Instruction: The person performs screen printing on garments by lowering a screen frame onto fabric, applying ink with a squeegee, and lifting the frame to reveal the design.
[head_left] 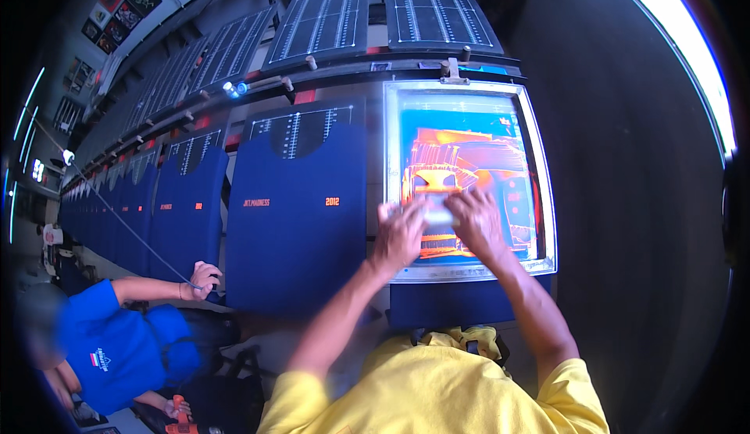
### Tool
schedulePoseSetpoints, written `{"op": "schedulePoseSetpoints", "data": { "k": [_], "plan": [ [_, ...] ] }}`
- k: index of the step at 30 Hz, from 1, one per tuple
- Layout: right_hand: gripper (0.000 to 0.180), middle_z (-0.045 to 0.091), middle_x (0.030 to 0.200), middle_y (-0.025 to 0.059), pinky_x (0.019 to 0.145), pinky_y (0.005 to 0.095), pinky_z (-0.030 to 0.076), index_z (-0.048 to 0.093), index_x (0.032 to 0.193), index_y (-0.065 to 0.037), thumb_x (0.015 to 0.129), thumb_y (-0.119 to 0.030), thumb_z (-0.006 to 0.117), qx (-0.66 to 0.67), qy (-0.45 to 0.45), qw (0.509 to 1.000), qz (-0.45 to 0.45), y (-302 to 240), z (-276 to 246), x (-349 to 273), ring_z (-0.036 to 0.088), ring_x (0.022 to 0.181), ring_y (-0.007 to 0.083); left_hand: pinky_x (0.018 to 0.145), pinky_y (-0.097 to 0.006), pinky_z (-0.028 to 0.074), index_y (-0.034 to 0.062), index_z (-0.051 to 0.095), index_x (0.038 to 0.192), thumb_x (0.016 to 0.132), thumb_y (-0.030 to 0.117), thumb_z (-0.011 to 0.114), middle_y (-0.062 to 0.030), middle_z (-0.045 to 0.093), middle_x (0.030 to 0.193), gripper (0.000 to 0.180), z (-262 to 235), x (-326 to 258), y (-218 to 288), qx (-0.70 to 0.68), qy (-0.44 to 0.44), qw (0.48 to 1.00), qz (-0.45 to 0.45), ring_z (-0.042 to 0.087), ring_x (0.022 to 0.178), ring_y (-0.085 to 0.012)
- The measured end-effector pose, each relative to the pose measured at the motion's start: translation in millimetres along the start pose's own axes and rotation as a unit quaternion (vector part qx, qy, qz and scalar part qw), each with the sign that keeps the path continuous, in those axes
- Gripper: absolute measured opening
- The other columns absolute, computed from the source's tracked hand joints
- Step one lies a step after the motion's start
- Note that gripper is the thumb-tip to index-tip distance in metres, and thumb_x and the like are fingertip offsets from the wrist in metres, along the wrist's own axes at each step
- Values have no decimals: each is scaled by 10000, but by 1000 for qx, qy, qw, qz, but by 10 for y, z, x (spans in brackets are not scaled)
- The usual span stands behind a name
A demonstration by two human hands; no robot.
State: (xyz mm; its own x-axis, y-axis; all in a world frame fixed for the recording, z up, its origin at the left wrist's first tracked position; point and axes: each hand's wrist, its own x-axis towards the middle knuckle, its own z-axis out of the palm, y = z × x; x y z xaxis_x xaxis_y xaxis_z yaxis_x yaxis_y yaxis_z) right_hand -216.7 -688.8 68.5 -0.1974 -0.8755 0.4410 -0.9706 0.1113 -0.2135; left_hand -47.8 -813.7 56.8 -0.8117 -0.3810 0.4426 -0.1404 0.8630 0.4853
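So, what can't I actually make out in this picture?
All in the head view:
- Pale bar: its ends are covered by the left hand and right hand.
- Dark blue cloth: mostly hidden by the metal frame and its mesh.
- Farthest shirts: any print is too small to make out.
- Orange tool by the co-worker's hand: cut off by the lower edge.

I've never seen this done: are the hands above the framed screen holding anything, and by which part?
The left hand and right hand hold a pale bar-like tool, somewhat blurred, one toward each end.
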Motion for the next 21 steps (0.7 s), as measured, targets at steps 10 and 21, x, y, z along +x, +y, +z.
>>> {"op": "schedulePoseSetpoints", "data": {
  "k": [10,21],
  "plan": [
    [632,598,1269,58,900,418,425,629,1233,-86,656,-253,825,13,-108,994,20,-567,-103,-1087,554,1144,247,1009,-435,330,89,600,1308,919,218,663,-33,603,1358,415,219,-1215,499,10,-24,1000,5,519,1335,-138],
    [493,566,1364,215,1077,484,408,614,1271,-26,824,-174,762,107,52,980,160,45,-392,-1195,532,1269,402,1105,-431,356,9,547,1354,997,218,542,-173,582,1376,413,173,-1130,240,-118,73,987,-81,505,1345,-312]
  ]
}}
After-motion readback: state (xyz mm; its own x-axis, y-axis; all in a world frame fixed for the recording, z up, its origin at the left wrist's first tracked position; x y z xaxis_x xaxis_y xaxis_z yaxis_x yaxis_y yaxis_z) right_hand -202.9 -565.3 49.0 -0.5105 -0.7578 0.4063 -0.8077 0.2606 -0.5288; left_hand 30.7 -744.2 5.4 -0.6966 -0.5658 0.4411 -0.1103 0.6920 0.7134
